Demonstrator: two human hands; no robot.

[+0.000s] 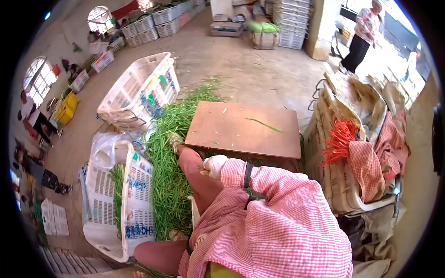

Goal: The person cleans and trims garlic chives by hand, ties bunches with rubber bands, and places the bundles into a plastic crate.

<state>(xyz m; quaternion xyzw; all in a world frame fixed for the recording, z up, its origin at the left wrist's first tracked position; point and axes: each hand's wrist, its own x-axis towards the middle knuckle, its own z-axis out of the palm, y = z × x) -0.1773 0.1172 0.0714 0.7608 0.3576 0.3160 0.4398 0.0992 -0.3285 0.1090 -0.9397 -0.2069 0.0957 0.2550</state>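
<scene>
My right hand [213,166], in a white glove, rests over my bent pink-trousered leg, just left of the brown board's near edge. Its fingers look curled; what they hold, if anything, is hidden. A pink checked sleeve with a dark band runs up to that wrist. I cannot make out my left hand. Long green stalks [174,185] lie in a thick heap by my legs. The flat brown board [245,127] has one loose stalk and a few scraps on it. A white plastic crate [139,190], tipped toward me, has some green stalks inside.
Another white crate [134,90] stands beyond the heap. At right, a large crate [320,148] holds sacks, checked cloth and a bundle of red strips [342,141]. Stacked crates [292,23] rise at the back. A person [364,34] stands by the doorway; others are along the left wall.
</scene>
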